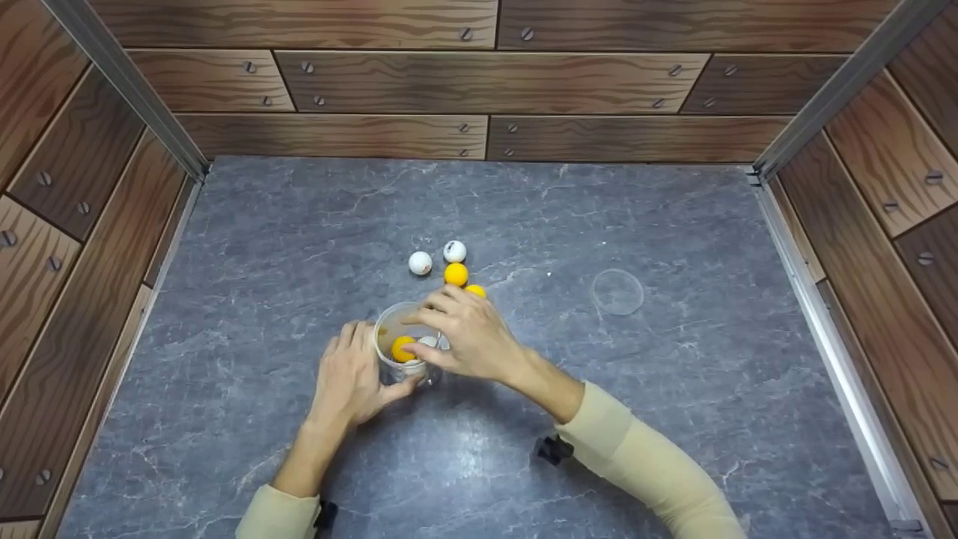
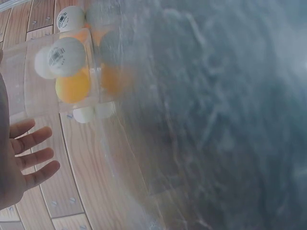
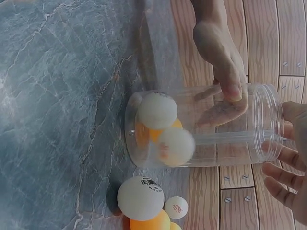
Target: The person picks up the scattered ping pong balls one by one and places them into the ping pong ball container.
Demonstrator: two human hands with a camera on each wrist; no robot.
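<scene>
A clear plastic jar (image 1: 395, 314) stands upright and uncapped, with white and orange table tennis balls inside. My left hand (image 1: 349, 374) holds its left side, the thumb curving round the near side. Through the wall in the right wrist view, an orange ball (image 3: 165, 130) shows between a white ball (image 3: 157, 111) and a blurred white ball (image 3: 175, 146). Over the mouth is my right hand (image 1: 470, 333), its fingers spread at the rim and apparently holding nothing. Just beyond the jar lie two white balls (image 1: 420, 263) and two orange balls (image 1: 456, 274), one partly hidden by the right hand.
A clear round lid (image 1: 617, 292) lies flat on the grey marbled tabletop (image 1: 673, 389), to the right. Wood-patterned panels (image 1: 486, 82) wall the back and both sides, with metal rails (image 1: 838, 359) along the edges.
</scene>
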